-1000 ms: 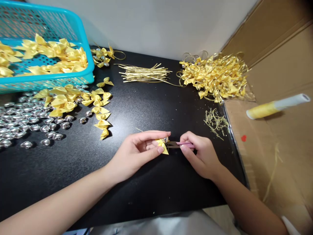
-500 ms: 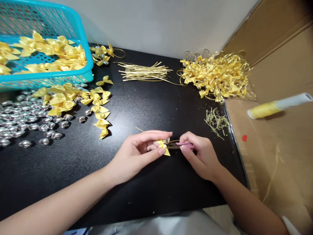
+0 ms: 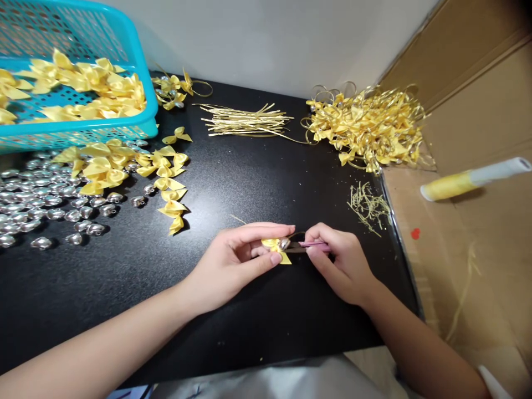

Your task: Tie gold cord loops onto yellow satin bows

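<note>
My left hand (image 3: 239, 255) is closed around a yellow ribbon bow (image 3: 286, 259), pinched between thumb and fingers. A silver bead (image 3: 284, 244) sits at the bow's right side. In my right hand (image 3: 338, 260) is a small tool with pink handles (image 3: 316, 245), which looks like scissors or snips. Its dark metal end (image 3: 296, 247) reaches left to the bead. A thin gold wire (image 3: 300, 234) arches above the blades, between the two hands.
A turquoise basket (image 3: 152, 105) of yellow bows stands back left, with loose silver beads (image 3: 54, 200) before it. Gold wire strips (image 3: 245, 121) lie at the back. Finished-looking bow pieces (image 3: 366, 127) are heaped back right, above wire scraps (image 3: 369, 208). A white-and-yellow roll (image 3: 474, 178) rests on cardboard.
The bow and bead have turned in my left fingers, so the bead now faces upward and shows more fully. The tool's blades appear closer together. Both hands stay nearly in place.
</note>
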### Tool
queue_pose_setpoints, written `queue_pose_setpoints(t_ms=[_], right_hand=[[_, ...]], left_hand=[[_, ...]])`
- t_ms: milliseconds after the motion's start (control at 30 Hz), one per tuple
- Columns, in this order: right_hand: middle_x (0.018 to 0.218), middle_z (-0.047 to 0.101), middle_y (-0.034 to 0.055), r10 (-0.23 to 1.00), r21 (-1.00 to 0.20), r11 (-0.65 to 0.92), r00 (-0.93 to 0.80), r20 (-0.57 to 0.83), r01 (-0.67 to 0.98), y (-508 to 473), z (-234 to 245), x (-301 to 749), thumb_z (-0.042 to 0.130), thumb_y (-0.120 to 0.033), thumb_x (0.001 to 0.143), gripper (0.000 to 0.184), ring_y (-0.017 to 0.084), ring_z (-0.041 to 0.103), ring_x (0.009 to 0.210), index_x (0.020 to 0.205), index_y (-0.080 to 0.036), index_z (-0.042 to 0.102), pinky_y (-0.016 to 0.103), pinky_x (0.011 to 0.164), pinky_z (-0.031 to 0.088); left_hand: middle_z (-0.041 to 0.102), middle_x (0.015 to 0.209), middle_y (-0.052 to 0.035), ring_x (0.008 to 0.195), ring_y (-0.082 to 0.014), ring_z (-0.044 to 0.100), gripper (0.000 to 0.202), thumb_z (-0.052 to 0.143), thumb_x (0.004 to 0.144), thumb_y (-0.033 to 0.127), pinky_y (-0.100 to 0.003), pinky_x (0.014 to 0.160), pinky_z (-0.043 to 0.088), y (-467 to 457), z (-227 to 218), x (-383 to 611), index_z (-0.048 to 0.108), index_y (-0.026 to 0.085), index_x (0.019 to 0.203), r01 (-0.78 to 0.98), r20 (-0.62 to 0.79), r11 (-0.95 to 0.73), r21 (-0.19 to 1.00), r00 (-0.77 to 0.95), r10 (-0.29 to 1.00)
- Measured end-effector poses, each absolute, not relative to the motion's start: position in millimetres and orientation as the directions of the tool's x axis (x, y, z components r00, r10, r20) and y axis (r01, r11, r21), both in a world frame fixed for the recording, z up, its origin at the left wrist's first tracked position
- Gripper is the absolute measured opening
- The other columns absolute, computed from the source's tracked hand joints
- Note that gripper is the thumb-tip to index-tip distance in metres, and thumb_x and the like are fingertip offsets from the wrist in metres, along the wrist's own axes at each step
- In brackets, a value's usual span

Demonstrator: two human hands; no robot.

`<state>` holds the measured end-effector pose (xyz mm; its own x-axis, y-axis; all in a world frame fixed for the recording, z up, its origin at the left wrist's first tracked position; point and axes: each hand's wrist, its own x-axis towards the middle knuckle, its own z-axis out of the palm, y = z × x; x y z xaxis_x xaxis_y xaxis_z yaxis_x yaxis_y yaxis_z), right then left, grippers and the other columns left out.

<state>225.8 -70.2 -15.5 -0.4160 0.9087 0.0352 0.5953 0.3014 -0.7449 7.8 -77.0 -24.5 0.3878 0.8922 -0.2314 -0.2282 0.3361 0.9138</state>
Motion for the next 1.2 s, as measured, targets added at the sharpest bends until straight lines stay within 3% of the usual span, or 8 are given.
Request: queue_pose_setpoints(t_ms=[267, 400, 533, 600, 700, 900, 1000, 1200], right_hand=[[0.062, 0.054, -0.003, 0.905, -0.768, 0.279, -0.424, 0.01, 0.576, -70, -15, 226, 0.049, -0.035, 0.091, 0.021, 0.01, 0.048, 0.054, 0.079, -0.019, 0.056, 0.023, 0.055, 0.034], [0.063, 0.053, -0.0034, 0.9, -0.781, 0.267, -0.435, -0.007, 0.565, -69, -14, 226, 0.049, -0.036, 0.092, 0.022, 0.009, 0.047, 0.054, 0.079, -0.019, 0.055, 0.023, 0.056, 0.034], [0.06, 0.05, -0.0041, 0.898, -0.782, 0.271, -0.439, -0.004, 0.561, -69, -14, 226, 0.049, -0.036, 0.093, 0.024, 0.009, 0.045, 0.053, 0.076, -0.019, 0.054, 0.022, 0.055, 0.033], [0.061, 0.049, -0.0041, 0.896, -0.783, 0.275, -0.443, -0.001, 0.558, -68, -14, 226, 0.049, -0.036, 0.093, 0.025, 0.009, 0.044, 0.053, 0.076, -0.019, 0.054, 0.022, 0.054, 0.033], [0.061, 0.049, -0.004, 0.897, -0.785, 0.267, -0.441, -0.008, 0.559, -68, -15, 226, 0.048, -0.036, 0.093, 0.025, 0.009, 0.044, 0.053, 0.076, -0.018, 0.053, 0.022, 0.054, 0.033], [0.061, 0.047, -0.0043, 0.89, -0.803, 0.265, -0.455, -0.008, 0.534, -69, -15, 225, 0.049, -0.035, 0.093, 0.024, 0.008, 0.043, 0.053, 0.075, -0.018, 0.053, 0.022, 0.054, 0.033], [0.061, 0.047, -0.0047, 0.88, -0.817, 0.266, -0.475, -0.012, 0.512, -69, -15, 226, 0.049, -0.034, 0.093, 0.024, 0.008, 0.043, 0.054, 0.075, -0.019, 0.052, 0.022, 0.055, 0.034], [0.061, 0.044, -0.0056, 0.859, -0.838, 0.269, -0.512, -0.014, 0.474, -69, -16, 227, 0.048, -0.035, 0.094, 0.026, 0.007, 0.04, 0.053, 0.075, -0.018, 0.051, 0.022, 0.054, 0.032]], left_hand=[[0.074, 0.116, -0.0056, 0.098, -0.0187, 0.072, 0.026, 0.075, 0.08, 0.019, -0.026, 0.083, 0.059, -78, -25, 9, 0.076, 0.025, 0.105, -0.208, -0.28, 0.382, 0.9, 0.396, 0.875], [0.076, 0.111, -0.0071, 0.101, -0.0186, 0.072, 0.035, 0.071, 0.083, 0.018, -0.028, 0.088, 0.058, -78, -25, 9, 0.069, 0.022, 0.118, -0.22, -0.27, 0.383, 0.897, 0.413, 0.87], [0.075, 0.11, -0.0076, 0.098, -0.0173, 0.071, 0.034, 0.063, 0.09, 0.019, -0.025, 0.083, 0.057, -78, -26, 6, 0.063, 0.021, 0.124, -0.121, -0.111, 0.178, 0.977, 0.425, 0.898], [0.075, 0.106, -0.0074, 0.087, -0.0153, 0.072, 0.032, 0.06, 0.091, 0.02, -0.023, 0.075, 0.056, -79, -27, 5, 0.062, 0.02, 0.123, -0.035, -0.056, 0.078, 0.996, 0.428, 0.902], [0.074, 0.096, -0.0053, 0.073, -0.0122, 0.069, 0.03, 0.057, 0.093, 0.02, -0.022, 0.069, 0.054, -79, -27, 4, 0.06, 0.019, 0.122, 0.055, 0.012, -0.039, 0.998, 0.417, 0.909], [0.071, 0.087, -0.0031, 0.073, -0.0123, 0.065, 0.029, 0.049, 0.095, 0.016, -0.023, 0.07, 0.05, -73, -22, 1, 0.067, 0.022, 0.116, 0.134, 0.141, -0.247, 0.96, 0.532, 0.835], [0.069, 0.085, -0.0034, 0.07, -0.0125, 0.062, 0.025, 0.049, 0.095, 0.021, -0.022, 0.064, 0.048, -71, -21, -1, 0.066, 0.02, 0.113, 0.129, 0.086, -0.19, 0.973, 0.562, 0.822], [0.058, 0.078, -0.001, 0.065, -0.0109, 0.054, 0.019, 0.049, 0.096, 0.03, -0.02, 0.057, 0.046, -74, -22, 0, 0.055, 0.018, 0.11, -0.018, -0.081, 0.116, 0.993, 0.609, 0.789]])
